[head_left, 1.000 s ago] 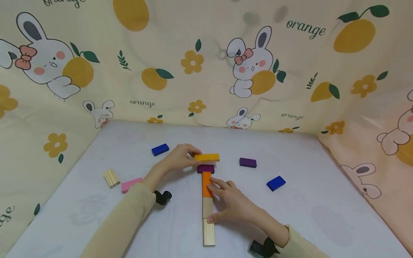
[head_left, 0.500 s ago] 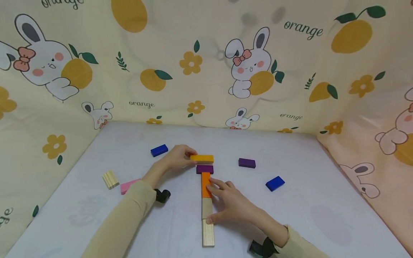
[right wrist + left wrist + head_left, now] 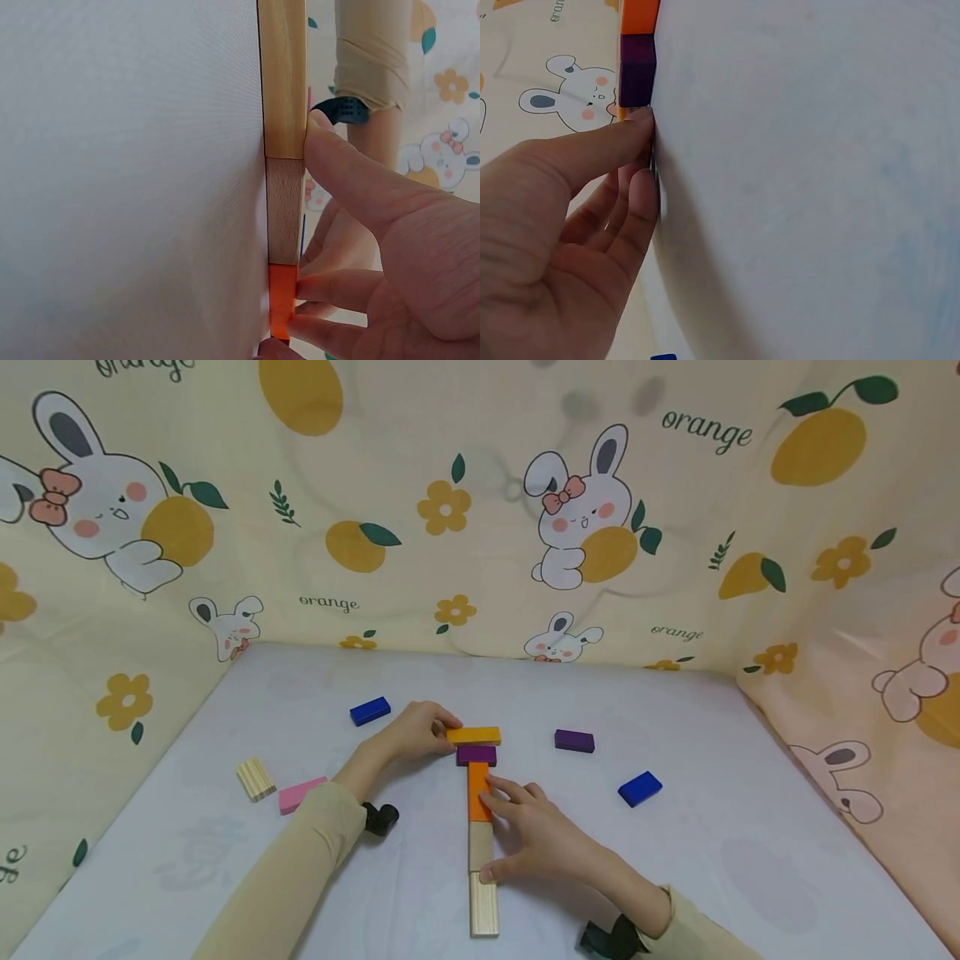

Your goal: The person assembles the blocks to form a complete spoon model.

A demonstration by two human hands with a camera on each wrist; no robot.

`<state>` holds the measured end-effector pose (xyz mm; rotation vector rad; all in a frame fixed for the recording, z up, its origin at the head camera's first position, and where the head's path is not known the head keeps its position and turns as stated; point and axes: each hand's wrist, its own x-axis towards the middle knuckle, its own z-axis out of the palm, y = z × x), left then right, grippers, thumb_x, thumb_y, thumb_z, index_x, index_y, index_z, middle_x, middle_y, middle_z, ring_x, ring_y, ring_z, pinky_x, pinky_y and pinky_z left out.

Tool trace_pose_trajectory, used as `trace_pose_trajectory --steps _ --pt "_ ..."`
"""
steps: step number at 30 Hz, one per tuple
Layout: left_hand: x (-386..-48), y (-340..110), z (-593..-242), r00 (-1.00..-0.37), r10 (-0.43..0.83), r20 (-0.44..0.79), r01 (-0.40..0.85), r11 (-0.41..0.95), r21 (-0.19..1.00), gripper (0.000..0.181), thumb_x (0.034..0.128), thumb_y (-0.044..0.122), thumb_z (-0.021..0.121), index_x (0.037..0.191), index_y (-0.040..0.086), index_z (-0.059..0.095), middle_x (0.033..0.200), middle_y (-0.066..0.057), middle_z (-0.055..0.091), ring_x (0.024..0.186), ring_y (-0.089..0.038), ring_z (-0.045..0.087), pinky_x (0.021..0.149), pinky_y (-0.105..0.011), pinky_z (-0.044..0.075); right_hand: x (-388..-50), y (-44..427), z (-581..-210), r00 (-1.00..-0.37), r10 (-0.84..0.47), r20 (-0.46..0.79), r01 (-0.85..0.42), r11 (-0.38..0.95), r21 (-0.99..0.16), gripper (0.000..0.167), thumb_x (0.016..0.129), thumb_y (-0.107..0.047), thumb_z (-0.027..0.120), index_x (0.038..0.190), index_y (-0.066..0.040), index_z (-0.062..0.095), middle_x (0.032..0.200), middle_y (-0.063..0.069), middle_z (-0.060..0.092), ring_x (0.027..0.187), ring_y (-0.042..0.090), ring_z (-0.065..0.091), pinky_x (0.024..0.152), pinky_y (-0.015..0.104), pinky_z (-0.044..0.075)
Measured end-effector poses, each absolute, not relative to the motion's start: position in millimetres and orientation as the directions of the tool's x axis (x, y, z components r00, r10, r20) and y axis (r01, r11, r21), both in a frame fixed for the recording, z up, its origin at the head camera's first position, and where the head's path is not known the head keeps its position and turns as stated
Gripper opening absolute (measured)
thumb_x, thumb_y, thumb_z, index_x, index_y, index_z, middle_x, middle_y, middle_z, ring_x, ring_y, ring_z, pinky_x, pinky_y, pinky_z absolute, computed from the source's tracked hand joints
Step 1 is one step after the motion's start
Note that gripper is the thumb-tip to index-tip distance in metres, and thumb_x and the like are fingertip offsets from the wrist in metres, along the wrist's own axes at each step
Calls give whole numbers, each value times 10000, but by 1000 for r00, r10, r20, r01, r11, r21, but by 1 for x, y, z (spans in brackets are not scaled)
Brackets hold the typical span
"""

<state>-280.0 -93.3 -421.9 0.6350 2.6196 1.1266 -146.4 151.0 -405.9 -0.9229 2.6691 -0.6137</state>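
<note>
My left hand (image 3: 412, 731) pinches the left end of a yellow wooden block (image 3: 477, 736), which lies crosswise just behind a purple block (image 3: 476, 756). From that purple block a straight line runs toward me: an orange block (image 3: 477, 793), a plain wooden block (image 3: 481, 847) and another plain block (image 3: 483, 906). My right hand (image 3: 538, 831) rests along the line's right side. In the right wrist view its thumb touches the nearest plain block (image 3: 285, 82), and its fingers touch the orange block (image 3: 282, 296). The left hand mostly hides the yellow block in the left wrist view.
Loose blocks lie around on the white tabletop (image 3: 720, 852): a blue one (image 3: 371, 711), a pink one (image 3: 302, 795), several plain sticks (image 3: 257, 778), a purple one (image 3: 574, 741) and another blue one (image 3: 640, 788). A patterned cloth (image 3: 480, 560) stands behind and at the sides.
My left hand has shifted the yellow block slightly left, then down toward the purple block, so the gap between them has narrowed. The right hand has stayed in place.
</note>
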Motion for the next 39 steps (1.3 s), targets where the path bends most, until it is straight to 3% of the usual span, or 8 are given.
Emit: trace_pose_trajectory --steps 33,39 --pt "-276 -89 -419 -870 490 -53 306 622 721 323 874 28 738 1192 77 708 1134 -39 637 878 -181 574 823 -288 506 -148 153 -409 -767 -636 -92 -537 713 -452 962 724 -661 742 1461 -100 484 1572 79 296 1272 353 388 982 540 427" --pt "-276 -92 -421 -866 498 -55 301 605 737 383 878 45 742 1254 60 668 1182 -55 629 865 -179 578 810 -283 513 -147 152 -409 -765 -638 -90 -538 709 -455 960 725 -657 744 1460 -97 484 1573 81 296 1275 352 386 987 539 423"
